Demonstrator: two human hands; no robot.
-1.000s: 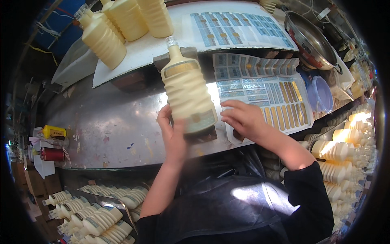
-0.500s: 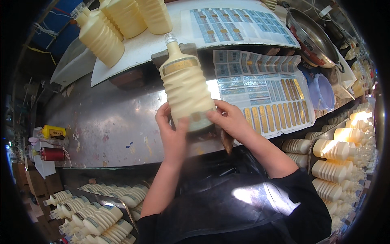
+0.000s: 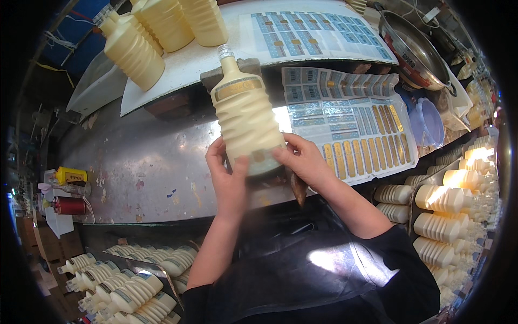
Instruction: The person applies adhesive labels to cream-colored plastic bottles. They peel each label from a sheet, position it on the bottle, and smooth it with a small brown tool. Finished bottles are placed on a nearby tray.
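Observation:
A cream-coloured, ribbed bottle [image 3: 250, 121] with a clear threaded neck lies between my two hands, its neck pointing away from me. Around its lower left side curl the fingers of my left hand [image 3: 226, 173], thumb on the front. My right hand [image 3: 303, 159] grips the lower right side, its thumb pressed near the edge of a pale blue label [image 3: 261, 157] at the base. A gold band label [image 3: 238, 89] crosses the shoulder. Behind the bottle's neck is a dark grey block [image 3: 212, 79], partly hidden.
Sticker sheets [image 3: 350, 124] with gold and blue labels spread right of the bottle. More labels [image 3: 318, 32] lie on the white shelf [image 3: 237, 27], beside several standing bottles [image 3: 135, 51]. Bottle stacks fill crates at lower left [image 3: 135, 291] and right [image 3: 440, 227]. A lilac bucket [image 3: 427, 123] stands far right.
Almost nothing differs. Both hands keep their hold on the bottle, and the whole view shifts very slightly.

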